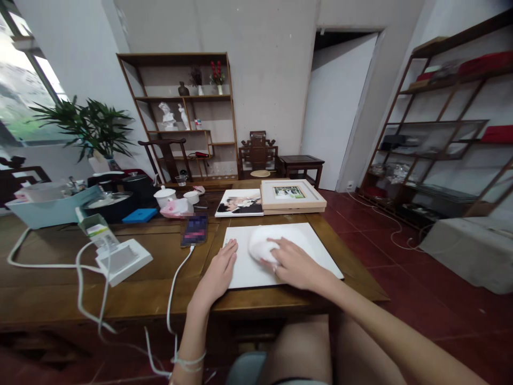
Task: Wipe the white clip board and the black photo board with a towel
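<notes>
A flat white board (pixel 242 274) lies on the wooden table in front of me. My left hand (pixel 218 272) rests on its left edge, fingers stretched out and holding nothing. On the board's upper middle sits a soft white wad (pixel 262 238), rounded and fluffy-looking; whether it is cloth or cotton I cannot tell. My right hand (pixel 294 263) grips this wad from the near right side, with the index finger extended over its top. The thumb and the wad's underside are partly hidden.
Behind the board lie a photo panel (pixel 239 203) and a light wooden picture frame (pixel 294 197). Left of it are a phone (pixel 194 231) on a white cable, an opened small box (pixel 122 262), a blue case (pixel 140 215), a lidded white cup (pixel 165 196) and a pale blue bin (pixel 44 210).
</notes>
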Motion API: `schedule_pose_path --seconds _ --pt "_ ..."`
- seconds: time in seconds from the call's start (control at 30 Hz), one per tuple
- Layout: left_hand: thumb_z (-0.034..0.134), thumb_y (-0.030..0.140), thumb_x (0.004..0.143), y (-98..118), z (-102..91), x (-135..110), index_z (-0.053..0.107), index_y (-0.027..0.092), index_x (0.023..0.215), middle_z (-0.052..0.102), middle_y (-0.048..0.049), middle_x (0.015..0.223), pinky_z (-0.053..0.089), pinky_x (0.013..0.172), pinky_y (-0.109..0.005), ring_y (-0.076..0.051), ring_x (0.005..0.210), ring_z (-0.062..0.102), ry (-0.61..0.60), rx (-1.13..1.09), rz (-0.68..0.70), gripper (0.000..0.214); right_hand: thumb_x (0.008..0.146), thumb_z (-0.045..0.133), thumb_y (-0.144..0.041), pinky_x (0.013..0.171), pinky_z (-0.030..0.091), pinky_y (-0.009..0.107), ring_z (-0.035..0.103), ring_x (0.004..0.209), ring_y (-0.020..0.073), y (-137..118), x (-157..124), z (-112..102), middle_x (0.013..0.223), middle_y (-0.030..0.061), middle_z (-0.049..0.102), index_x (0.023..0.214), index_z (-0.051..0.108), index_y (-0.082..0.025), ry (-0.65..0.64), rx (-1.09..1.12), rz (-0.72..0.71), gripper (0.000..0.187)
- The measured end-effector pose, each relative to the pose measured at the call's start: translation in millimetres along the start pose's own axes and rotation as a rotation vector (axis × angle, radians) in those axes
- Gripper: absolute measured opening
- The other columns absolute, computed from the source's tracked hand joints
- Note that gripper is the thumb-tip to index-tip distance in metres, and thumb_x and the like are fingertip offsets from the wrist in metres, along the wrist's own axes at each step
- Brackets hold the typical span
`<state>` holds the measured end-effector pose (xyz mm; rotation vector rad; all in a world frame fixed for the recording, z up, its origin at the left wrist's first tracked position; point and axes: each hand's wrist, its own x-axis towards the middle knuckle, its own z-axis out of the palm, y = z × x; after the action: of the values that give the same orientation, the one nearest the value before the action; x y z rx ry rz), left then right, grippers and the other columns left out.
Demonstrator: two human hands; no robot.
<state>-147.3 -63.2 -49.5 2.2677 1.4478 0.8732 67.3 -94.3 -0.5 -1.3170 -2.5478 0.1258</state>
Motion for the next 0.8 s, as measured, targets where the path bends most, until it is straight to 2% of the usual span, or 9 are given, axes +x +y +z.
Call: schedule_pose_path --seconds 0.13,0.2,0.3,0.37,0.43,0.53,0.6,0.67,0.8 --pt "0.028 0.034 0.089 4.7 -1.2 0.2 0.046 0.009 0.124 0.041 -0.0111 0.134 0.024 0.107 -0.035 -0.018 0.126 0.034 0.087 -0.026 0.02 0.046 0.082 0.041 -0.027 0.102 0.02 0.047 0.032 0.125 0.0274 5.4 47.3 9.8 0.117 0.0161 0.056 0.099 0.061 -0.012 0.016 -0.072 0.086 0.03" --pt "0.026 0.034 0.09 6.7 -1.7 0.3 0.04 0.011 0.129 0.037 -0.0095 0.138 0.022 0.107 -0.033 -0.017 0.128 0.031 0.163 -0.046 0.059 0.047 0.076 0.046 -0.02 0.102 0.017 0.05 0.03 0.126 0.0286 -4.2 56.0 15.0 0.124 0.0149 0.052 0.097 0.062 -0.013 0.022 -0.1 0.042 0.028" --pt "0.026 0.035 0.091 8.7 -2.8 -0.7 0.03 0.016 0.134 0.031 -0.0072 0.141 0.021 0.108 -0.033 -0.017 0.13 0.027 0.238 -0.086 0.05 0.048 0.071 0.048 -0.014 0.104 0.015 0.047 0.028 0.127 0.0253 -25.6 42.3 18.1 0.131 0.0137 0.044 0.09 0.064 -0.012 0.009 -0.107 -0.177 0.025" --pt "0.026 0.036 0.091 9.9 -4.0 -2.1 0.023 0.017 0.137 0.029 -0.0071 0.142 0.021 0.107 -0.034 -0.017 0.13 0.027 0.267 -0.119 0.03 0.049 0.071 0.047 -0.013 0.105 0.014 0.044 0.027 0.127 0.0228 -37.5 19.7 14.6 0.13 0.0132 0.046 0.089 0.065 -0.012 -0.015 -0.083 -0.318 0.025" --pt "0.026 0.036 0.091 11.7 -5.3 -3.5 0.023 0.016 0.137 0.03 -0.0076 0.141 0.022 0.107 -0.034 -0.017 0.13 0.027 0.268 -0.136 0.038 0.05 0.072 0.047 -0.014 0.106 0.013 0.041 0.027 0.127 0.0207 -43.0 -5.0 7.3 0.128 0.0127 0.048 0.089 0.064 -0.013 -0.053 -0.049 -0.375 0.025" --pt "0.027 0.038 0.09 14.8 -6.1 -4.6 0.039 0.012 0.13 0.04 -0.0095 0.135 0.026 0.105 -0.034 -0.019 0.126 0.035 0.152 -0.103 0.05 0.049 0.072 0.046 -0.013 0.105 0.018 0.036 0.034 0.123 0.0191 -38.8 -28.4 -5.1 0.124 0.0127 0.051 0.083 0.064 -0.014 -0.096 -0.021 -0.295 0.021" --pt "0.029 0.04 0.09 15.9 -5.5 -4.3 0.047 0.012 0.124 0.048 -0.0101 0.129 0.027 0.104 -0.037 -0.021 0.122 0.041 0.057 -0.058 0.035 0.048 0.073 0.045 -0.015 0.097 0.03 0.034 0.045 0.113 0.0214 -31.1 -28.4 -10.5 0.115 0.0137 0.057 0.083 0.063 -0.014 -0.097 -0.053 -0.169 0.02" --pt "0.029 0.039 0.089 15.4 -4.4 -3.6 0.051 0.014 0.121 0.051 -0.0091 0.126 0.028 0.104 -0.039 -0.022 0.12 0.043 0.02 -0.021 0.012 0.046 0.076 0.043 -0.02 0.083 0.039 0.034 0.054 0.098 0.0238 -22.5 -16.4 -12.2 0.1 0.0138 0.062 0.085 0.063 -0.014 -0.092 -0.115 -0.048 0.022" --pt "0.031 0.034 0.089 12.0 -2.7 -2.2 0.053 0.018 0.118 0.054 -0.0068 0.123 0.028 0.103 -0.04 -0.022 0.117 0.046 0.042 0.012 0.017 0.04 0.083 0.035 -0.029 0.071 0.04 0.033 0.058 0.084 0.0252 -8.7 27.9 -6.3 0.089 0.0146 0.063 0.087 0.062 -0.013 -0.037 -0.189 0.084 0.031"
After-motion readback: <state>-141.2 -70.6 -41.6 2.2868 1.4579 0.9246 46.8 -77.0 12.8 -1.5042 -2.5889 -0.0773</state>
